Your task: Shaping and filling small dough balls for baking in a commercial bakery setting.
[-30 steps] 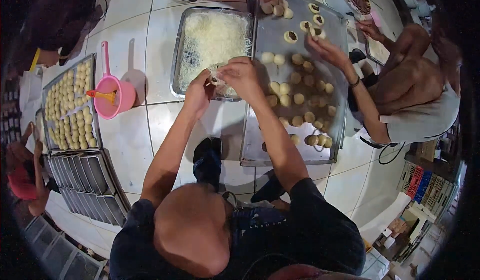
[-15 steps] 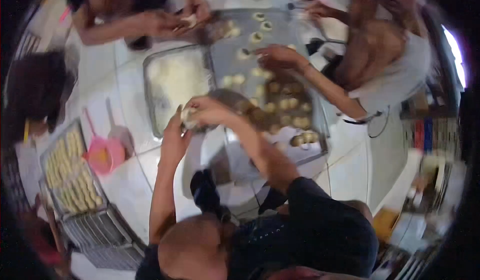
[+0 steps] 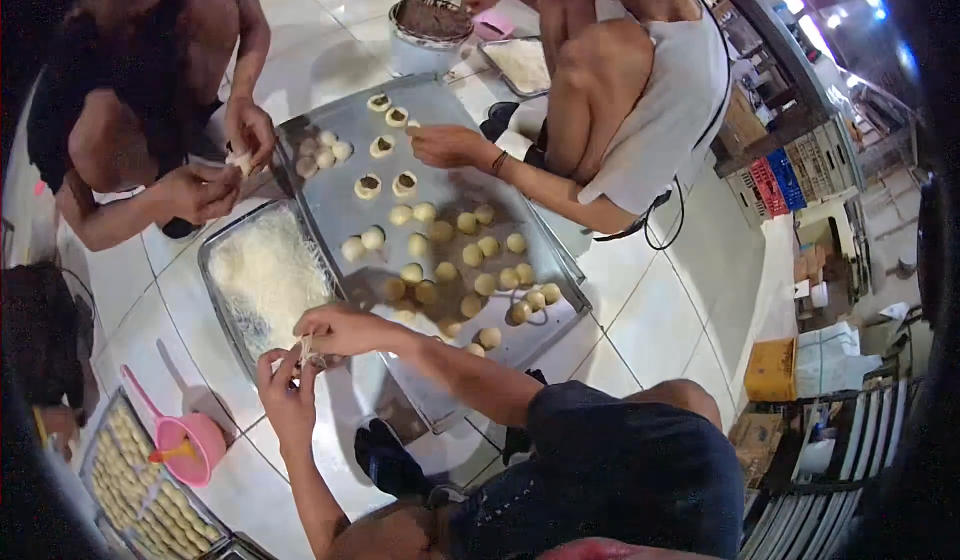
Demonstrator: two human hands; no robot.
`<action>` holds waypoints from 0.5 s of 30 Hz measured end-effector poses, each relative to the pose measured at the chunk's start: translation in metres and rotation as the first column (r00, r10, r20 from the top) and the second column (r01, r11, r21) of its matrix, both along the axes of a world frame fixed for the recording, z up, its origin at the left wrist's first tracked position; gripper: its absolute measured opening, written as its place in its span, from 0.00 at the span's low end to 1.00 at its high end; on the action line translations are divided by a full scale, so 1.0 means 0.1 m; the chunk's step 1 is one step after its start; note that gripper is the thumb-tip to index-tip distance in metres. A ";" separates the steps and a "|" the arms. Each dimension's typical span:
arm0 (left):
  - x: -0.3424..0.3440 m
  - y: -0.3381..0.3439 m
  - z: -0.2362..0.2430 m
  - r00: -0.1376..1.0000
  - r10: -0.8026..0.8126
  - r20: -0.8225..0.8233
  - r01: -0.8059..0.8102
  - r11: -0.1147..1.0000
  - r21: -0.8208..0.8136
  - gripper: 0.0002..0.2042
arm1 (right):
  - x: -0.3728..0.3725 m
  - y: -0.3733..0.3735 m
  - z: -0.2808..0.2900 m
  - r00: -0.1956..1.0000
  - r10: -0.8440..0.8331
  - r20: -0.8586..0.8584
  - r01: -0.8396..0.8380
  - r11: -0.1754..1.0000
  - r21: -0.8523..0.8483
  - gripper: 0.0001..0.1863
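The lump (image 3: 313, 351) is small and pale, with thin whitish strands sticking out loosely around it; its underside and most of its shape are hidden by fingers. It is held up between the two hands, just past the near edge of the shred tray (image 3: 222, 310). The left hand (image 3: 285, 390) has its fingers bent and drawn together, their tips gripping the lump from below; the right hand (image 3: 345, 330) is curled over, its fingertips pinched on the lump's upper side. Beside them lies the big tray (image 3: 335, 195), bearing plain dough balls (image 3: 471, 254) and flat rounds (image 3: 368, 186) with dark filling. A second ago both hands worked over the shred tray, inside its near rim; now they are a little outside it. The view has turned too, so the co-worker at upper left (image 3: 150, 130) shows far more fully, and the pink pot (image 3: 205, 440) appears lower down.
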State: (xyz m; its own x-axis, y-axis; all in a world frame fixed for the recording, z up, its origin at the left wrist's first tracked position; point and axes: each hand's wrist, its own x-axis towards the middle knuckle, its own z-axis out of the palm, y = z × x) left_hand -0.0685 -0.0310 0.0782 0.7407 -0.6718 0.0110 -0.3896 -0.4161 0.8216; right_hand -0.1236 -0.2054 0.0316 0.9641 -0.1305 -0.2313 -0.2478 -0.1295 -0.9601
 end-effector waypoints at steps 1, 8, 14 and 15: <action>0.03 0.01 0.04 1.000 0.004 -0.010 -0.004 1.000 -0.019 0.11 | -0.06 -0.02 0.08 0.998 0.025 0.059 -0.025 1.000 0.007 0.16; 0.02 0.18 0.07 0.995 -0.010 -0.102 0.002 0.996 -0.085 0.13 | -0.24 0.07 0.38 0.988 0.102 0.112 -0.091 0.991 -0.094 0.16; -0.04 -0.05 0.10 0.671 0.212 -0.711 -0.574 0.755 -0.316 0.15 | -0.07 0.43 0.29 0.903 -0.385 0.193 0.321 0.901 0.291 0.11; -0.04 -0.01 0.05 0.736 0.180 -0.652 -0.520 0.768 -0.375 0.13 | -0.07 0.52 0.45 0.898 -0.413 0.152 0.352 0.881 0.316 0.10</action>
